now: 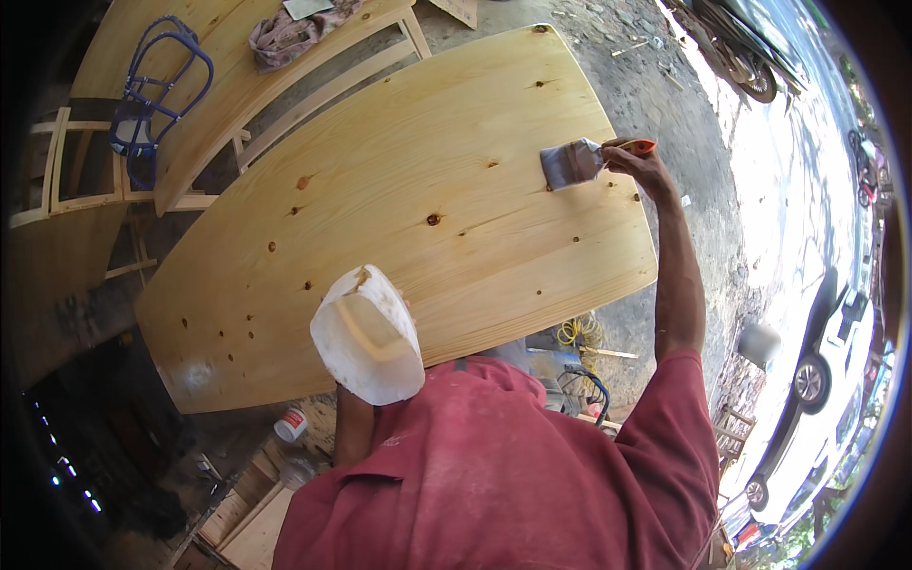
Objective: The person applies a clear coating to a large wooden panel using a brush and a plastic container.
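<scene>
A large pale wooden tabletop (380,209) with dark knots stretches out before me, its surface partly glossy. My right hand (643,166) is closed around the orange-red handle of a wide paintbrush (572,163), whose bristle end rests on or just over the wood near the right end. My left hand (408,304), mostly hidden, grips a white cut-open plastic jug (353,351) from behind. The jug is held close to my body above the near edge of the tabletop, with some liquid visible inside it.
Another wooden table (228,104) stands at the far left, bearing a crumpled cloth (296,38) and a blue metal frame (157,90). A white tub (291,425) sits below the near edge. Coiled yellow cord (581,331) lies on the floor. A white vehicle (822,370) is outside, right.
</scene>
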Demonstrator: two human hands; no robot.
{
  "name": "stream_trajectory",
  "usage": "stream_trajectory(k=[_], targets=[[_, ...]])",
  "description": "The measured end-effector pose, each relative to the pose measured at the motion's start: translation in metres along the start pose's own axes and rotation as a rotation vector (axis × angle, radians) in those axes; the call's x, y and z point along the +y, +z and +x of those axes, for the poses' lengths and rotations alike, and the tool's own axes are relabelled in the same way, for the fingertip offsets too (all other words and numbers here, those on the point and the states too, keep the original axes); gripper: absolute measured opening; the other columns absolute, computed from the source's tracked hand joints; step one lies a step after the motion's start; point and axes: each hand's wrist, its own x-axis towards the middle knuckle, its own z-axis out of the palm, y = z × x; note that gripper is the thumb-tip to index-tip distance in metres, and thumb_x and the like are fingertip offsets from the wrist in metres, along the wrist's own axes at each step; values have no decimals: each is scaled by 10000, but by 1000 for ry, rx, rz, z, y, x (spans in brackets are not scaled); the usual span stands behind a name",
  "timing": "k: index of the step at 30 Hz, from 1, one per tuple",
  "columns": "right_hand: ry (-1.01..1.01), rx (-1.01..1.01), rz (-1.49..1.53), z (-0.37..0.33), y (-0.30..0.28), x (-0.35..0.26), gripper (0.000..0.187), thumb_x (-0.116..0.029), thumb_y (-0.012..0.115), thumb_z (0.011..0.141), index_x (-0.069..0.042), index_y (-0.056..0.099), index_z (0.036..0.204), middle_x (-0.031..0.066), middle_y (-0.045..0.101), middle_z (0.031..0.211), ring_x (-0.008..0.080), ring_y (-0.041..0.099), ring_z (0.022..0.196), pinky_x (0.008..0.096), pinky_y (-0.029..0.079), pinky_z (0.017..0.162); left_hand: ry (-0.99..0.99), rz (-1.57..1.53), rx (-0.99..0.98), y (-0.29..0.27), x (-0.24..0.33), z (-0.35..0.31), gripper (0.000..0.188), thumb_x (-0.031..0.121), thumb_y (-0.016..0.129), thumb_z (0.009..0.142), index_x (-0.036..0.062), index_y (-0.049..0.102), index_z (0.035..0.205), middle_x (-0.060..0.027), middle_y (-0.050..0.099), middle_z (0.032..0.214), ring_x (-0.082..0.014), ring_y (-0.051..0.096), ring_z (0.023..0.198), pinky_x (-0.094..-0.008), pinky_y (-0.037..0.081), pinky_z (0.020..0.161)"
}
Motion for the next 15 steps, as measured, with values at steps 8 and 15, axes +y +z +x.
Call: stream_trajectory(k=[8, 15], targets=[[-5, 14, -6, 9, -74, 0, 278, -215, 737, 878, -31, 688, 1080, 63, 718, 980, 147, 680, 903, 285, 557, 790, -9, -36, 76, 20, -15, 10, 700, 566, 462, 953, 81, 384, 1451, -241, 502, 1343, -389, 534, 1187, -562, 483, 968], [16, 29, -56, 15, -117, -5, 277, -223, 737, 881, -41, 686, 1083, 49, 705, 1003, 138, 668, 929, 286, 549, 827, -26, 32, 83, 13, -17, 6, 720, 585, 465, 943, 82, 386, 1452, -249, 477, 1374, -403, 510, 1217, -589, 458, 985]])
